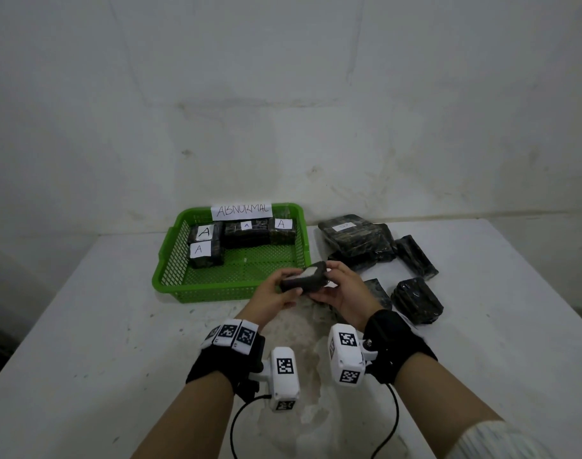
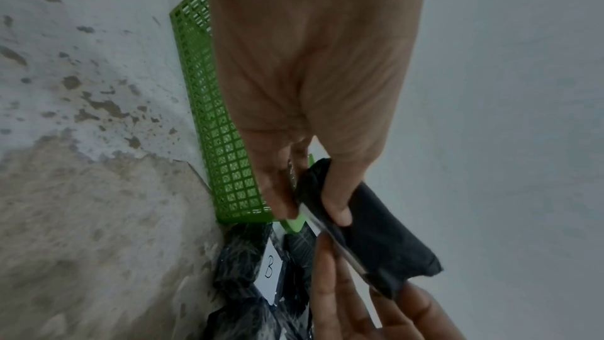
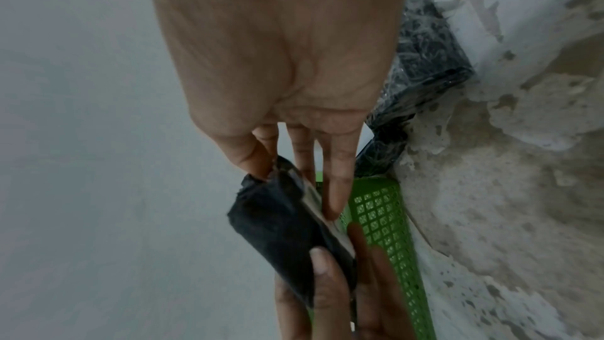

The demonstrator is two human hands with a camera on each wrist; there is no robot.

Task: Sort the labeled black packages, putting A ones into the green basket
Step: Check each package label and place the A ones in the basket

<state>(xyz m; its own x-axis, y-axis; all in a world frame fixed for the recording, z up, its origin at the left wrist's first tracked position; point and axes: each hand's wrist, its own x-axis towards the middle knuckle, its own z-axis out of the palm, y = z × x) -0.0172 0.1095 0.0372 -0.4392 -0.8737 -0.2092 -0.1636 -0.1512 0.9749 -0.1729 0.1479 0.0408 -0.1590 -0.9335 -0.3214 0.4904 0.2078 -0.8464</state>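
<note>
Both hands hold one small black package in the air just in front of the green basket's near right corner. Its white label faces up and tilts away, so the letter cannot be read. My left hand pinches its left end with thumb and fingers. My right hand pinches the right end. Several black packages labelled A lie along the back and left of the green basket.
A paper sign reading ABNORMAL stands on the basket's back rim. Several unsorted black packages lie on the white table to the right of the basket, one marked B beneath my hands. A white wall stands behind.
</note>
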